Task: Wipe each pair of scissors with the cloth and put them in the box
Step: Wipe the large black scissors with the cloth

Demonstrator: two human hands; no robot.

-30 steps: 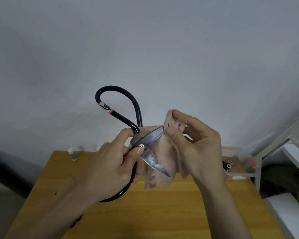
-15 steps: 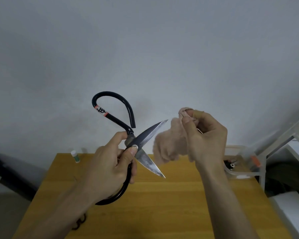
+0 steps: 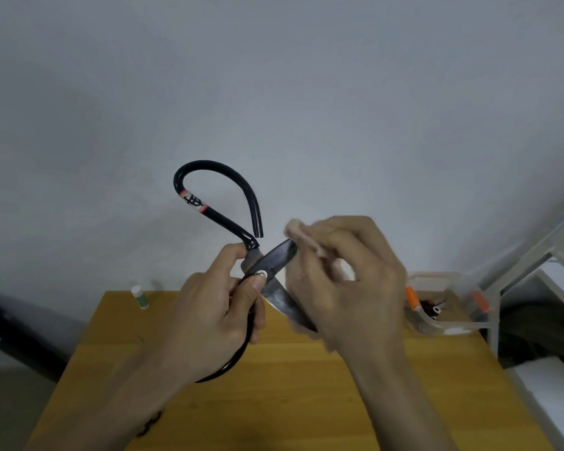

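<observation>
Both hands are raised above the wooden table (image 3: 274, 402), working on one pair of black-handled scissors (image 3: 275, 265). Left hand (image 3: 209, 317) grips the scissors around the pivot, thumb pressed just beside the silver rivet and fingers curled round the lower handle loop, which curves down below that hand. The upper handle loop arches above the left hand and carries a red and white label. The blades stand spread apart: one slants up and to the right from the left thumb, the other slants down and to the right.

Right hand (image 3: 342, 288) has its fingers curled round a pinkish cloth (image 3: 302, 237), pinching it against the tip of the upper blade; the lower blade's point disappears behind this hand. The right hand and the cloth are blurred.

To the right of the right hand, at the table's far right corner, stands a clear plastic box (image 3: 450, 327) with orange clips, holding dark items I cannot make out. To the left of the left hand, a small white-capped bottle (image 3: 139, 296) stands at the table's far edge.
</observation>
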